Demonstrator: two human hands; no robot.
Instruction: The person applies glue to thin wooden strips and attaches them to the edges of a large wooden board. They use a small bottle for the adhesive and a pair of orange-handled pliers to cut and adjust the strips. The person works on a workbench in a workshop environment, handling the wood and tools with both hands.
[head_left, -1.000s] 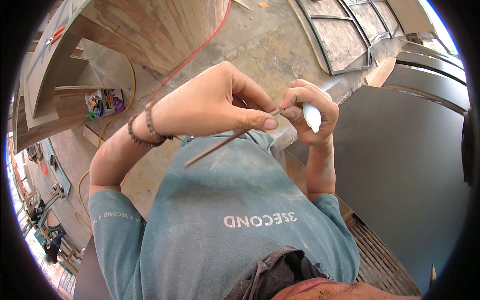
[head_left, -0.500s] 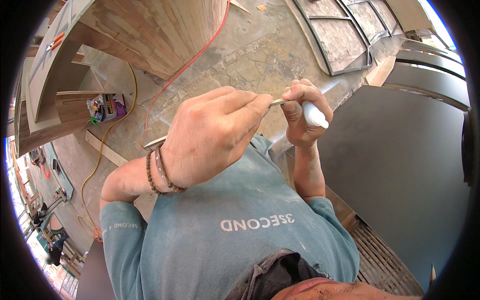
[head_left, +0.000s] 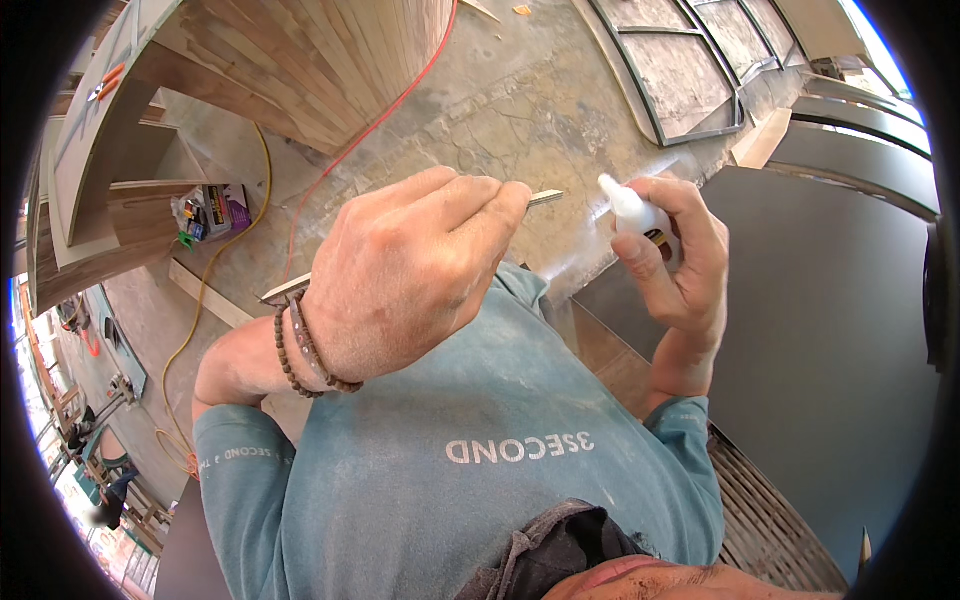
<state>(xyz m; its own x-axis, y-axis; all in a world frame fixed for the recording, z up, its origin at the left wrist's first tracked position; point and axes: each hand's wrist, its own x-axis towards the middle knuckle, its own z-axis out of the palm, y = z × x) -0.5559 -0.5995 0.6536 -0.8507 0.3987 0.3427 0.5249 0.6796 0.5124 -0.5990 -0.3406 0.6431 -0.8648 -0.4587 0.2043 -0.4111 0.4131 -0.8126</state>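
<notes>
My left hand [head_left: 410, 265], with beaded bracelets at its wrist, is closed in a pinch around a thin, narrow strip [head_left: 545, 197]. One pale end of the strip sticks out past my fingertips; a thin piece also shows by the wrist, and my hand covers what lies between. To the right, my right hand [head_left: 685, 245] grips a small white squeeze bottle [head_left: 630, 210] between thumb and fingers. Its narrow nozzle points up and away from me. A gap separates the bottle from the strip's end.
A large dark panel [head_left: 790, 320] lies at the right, beside a slatted surface [head_left: 770, 510]. Dark metal frames [head_left: 680, 85] rest on the floor beyond. A curved wooden piece [head_left: 290, 70] stands at far left, near a red cord [head_left: 385, 118], a yellow hose [head_left: 225, 250] and a small box [head_left: 225, 212].
My right hand has drawn away from the strip to the right, and the bottle has turned so its nozzle points up. My left hand has shifted slightly left, still pinching the strip.
</notes>
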